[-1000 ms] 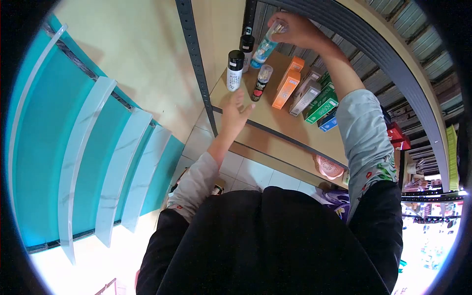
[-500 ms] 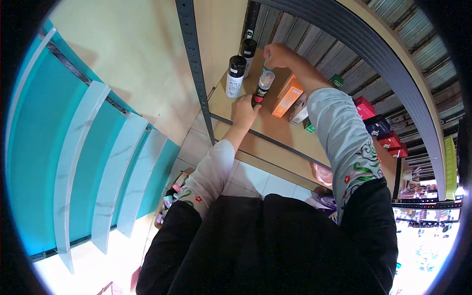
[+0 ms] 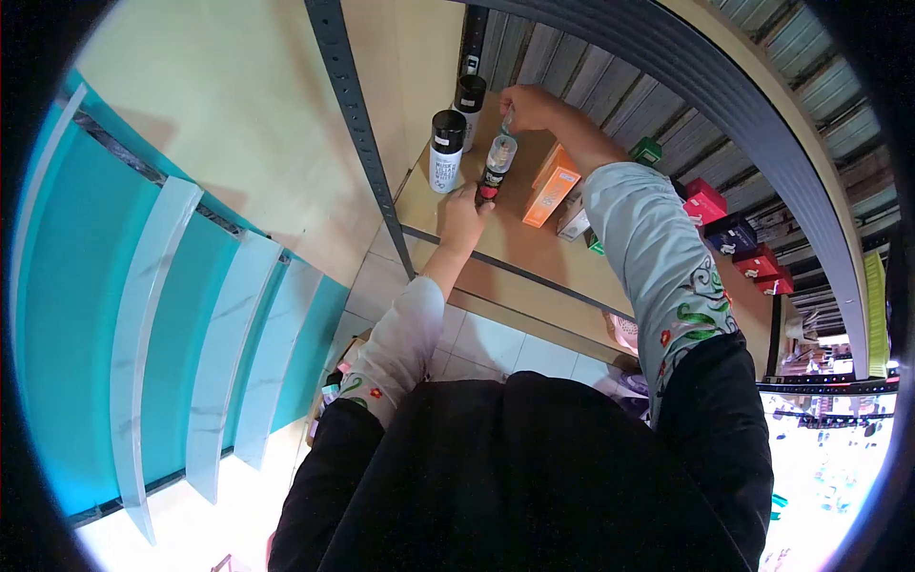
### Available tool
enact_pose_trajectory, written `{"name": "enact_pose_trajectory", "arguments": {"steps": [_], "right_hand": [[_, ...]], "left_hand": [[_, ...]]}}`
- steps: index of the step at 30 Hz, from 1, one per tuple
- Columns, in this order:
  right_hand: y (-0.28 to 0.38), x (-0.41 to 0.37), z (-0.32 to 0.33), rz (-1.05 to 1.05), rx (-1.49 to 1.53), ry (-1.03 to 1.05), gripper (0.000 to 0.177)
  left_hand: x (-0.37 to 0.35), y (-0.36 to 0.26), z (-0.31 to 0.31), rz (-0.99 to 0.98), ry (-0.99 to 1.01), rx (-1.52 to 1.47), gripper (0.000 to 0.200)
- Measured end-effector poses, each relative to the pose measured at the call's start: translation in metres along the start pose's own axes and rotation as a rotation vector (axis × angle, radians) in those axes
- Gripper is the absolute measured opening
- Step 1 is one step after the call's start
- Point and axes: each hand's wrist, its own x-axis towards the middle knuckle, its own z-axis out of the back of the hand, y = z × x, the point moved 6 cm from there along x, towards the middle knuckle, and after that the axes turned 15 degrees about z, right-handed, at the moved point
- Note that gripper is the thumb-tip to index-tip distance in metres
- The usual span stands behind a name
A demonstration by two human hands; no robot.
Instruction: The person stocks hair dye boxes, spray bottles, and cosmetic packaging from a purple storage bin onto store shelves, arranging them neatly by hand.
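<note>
My left hand (image 3: 464,217) is closed around the lower part of a dark bottle (image 3: 493,178) with a red mark on its label and a clear cap, which stands on the wooden shelf. Further back, my right hand (image 3: 531,107) has its fingers closed on the top of a clear, greenish bottle (image 3: 507,124), partly hidden by the hand. Just left of the dark bottle is a white spray can (image 3: 445,168) with a black cap. Behind it stands another black-capped can (image 3: 469,100).
Right of the bottles, an orange box (image 3: 552,194) stands beside a white box (image 3: 573,221). Red boxes (image 3: 704,200) and a dark box (image 3: 732,237) sit further right. A perforated metal post (image 3: 355,119) rises at the shelf's left corner. Teal shelving (image 3: 162,315) is at left.
The view has shifted slightly, so the cans and bottles appear a little further left. Both hands keep their holds on the same bottles.
</note>
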Motion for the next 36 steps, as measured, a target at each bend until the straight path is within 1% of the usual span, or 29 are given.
{"name": "enact_pose_trajectory", "arguments": {"steps": [3,6,9,12,15,18,19,21,22,23,24,25,26,27,28,29,30,32,34,35,36], "right_hand": [[0.002,0.000,-0.001,-0.035,-0.009,0.049,0.041],[0.001,0.004,-0.005,-0.063,0.011,0.065,0.041],[0.002,0.003,-0.005,-0.035,0.020,0.064,0.041],[0.004,0.003,-0.008,-0.017,-0.013,0.080,0.044],[0.009,-0.001,-0.008,0.009,-0.040,-0.018,0.056],[0.010,-0.015,0.008,0.012,0.049,-0.099,0.064],[0.018,-0.024,0.024,0.052,0.007,-0.228,0.063],[0.036,-0.061,0.056,0.118,-0.092,-0.484,0.060],[0.055,-0.088,0.075,0.141,-0.107,-0.597,0.056],[0.079,-0.121,0.090,0.165,-0.125,-0.711,0.051],[0.093,-0.153,0.095,0.116,-0.056,-0.786,0.047],[0.109,-0.188,0.099,0.069,0.012,-0.864,0.043],[0.121,-0.221,0.093,-0.041,0.276,-0.844,0.040],[0.127,-0.253,0.076,0.049,0.371,-1.003,0.033],[0.132,-0.283,0.050,-0.011,0.458,-0.983,0.032],[0.136,-0.315,0.022,-0.071,0.548,-0.962,0.031],[0.135,-0.346,-0.013,-0.157,0.559,-0.875,0.026],[0.126,-0.412,-0.112,-0.485,0.747,-0.670,0.017],[0.131,-0.484,-0.196,-0.675,0.679,-0.574,0.013],[0.135,-0.519,-0.229,-0.745,0.714,-0.585,0.013],[0.145,-0.554,-0.262,-0.822,0.753,-0.595,0.014]], "left_hand": [[0.000,0.003,-0.003,0.068,0.037,-0.025,0.029],[0.001,0.005,-0.005,0.072,0.041,0.028,0.027],[0.001,0.007,-0.008,0.027,0.005,0.030,0.025],[0.001,0.009,-0.010,0.032,0.008,0.013,0.025],[0.003,0.014,-0.016,0.098,0.092,0.046,0.033],[0.002,0.010,-0.013,-0.013,0.039,0.018,0.026],[0.001,0.012,-0.014,0.042,0.100,0.079,0.038],[-0.005,0.010,-0.009,0.002,0.082,0.029,0.042],[-0.005,0.010,-0.008,-0.022,0.077,-0.001,0.044],[-0.009,0.021,-0.007,-0.049,0.014,-0.050,0.047],[-0.017,0.030,-0.005,-0.073,-0.049,-0.099,0.051],[-0.028,0.023,0.002,0.004,0.004,-0.213,0.054],[-0.043,0.013,0.014,0.086,0.058,-0.322,0.057],[-0.063,0.002,0.021,0.082,0.053,-0.368,0.059],[-0.084,-0.006,0.028,0.081,0.048,-0.412,0.062],[-0.105,-0.003,0.027,0.081,0.059,-0.386,0.063],[-0.126,0.004,0.024,0.080,0.074,-0.359,0.063],[-0.171,0.008,0.012,0.044,0.136,-0.287,0.064],[-0.212,0.021,-0.007,0.052,0.260,-0.176,0.067],[-0.233,0.026,-0.020,0.053,0.332,-0.119,0.068],[-0.251,0.028,-0.032,0.002,0.401,-0.094,0.070]]}}
